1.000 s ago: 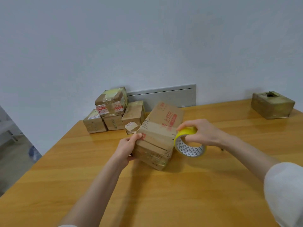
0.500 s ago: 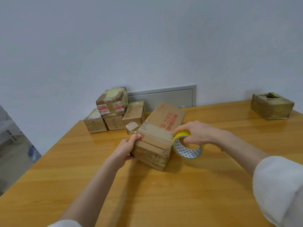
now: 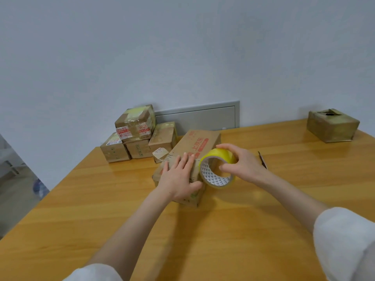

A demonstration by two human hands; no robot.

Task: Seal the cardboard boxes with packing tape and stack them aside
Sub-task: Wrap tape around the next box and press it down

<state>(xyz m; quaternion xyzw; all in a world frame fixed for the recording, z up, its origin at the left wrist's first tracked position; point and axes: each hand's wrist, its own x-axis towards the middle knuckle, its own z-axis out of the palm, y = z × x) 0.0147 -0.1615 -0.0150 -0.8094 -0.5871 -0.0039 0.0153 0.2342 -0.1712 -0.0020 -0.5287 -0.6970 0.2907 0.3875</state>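
While flat on the closed cardboard box (image 3: 203, 142), left grip (image 3: 178, 177) wide, right grip (image 3: 241, 165) around yellow tape roll (image 3: 219, 157).

Long red-printed cardboard box (image 3: 199, 142), yellow tape roll (image 3: 219, 156) on edge at its right side

Light: bright, soft, even.
Shadows: faint and diffuse, on the surface (image 3: 223, 230).
Sheen: mild, on the far surface.
Focus: slightly soft throughout.
Edges: wide-angle bending at corners.
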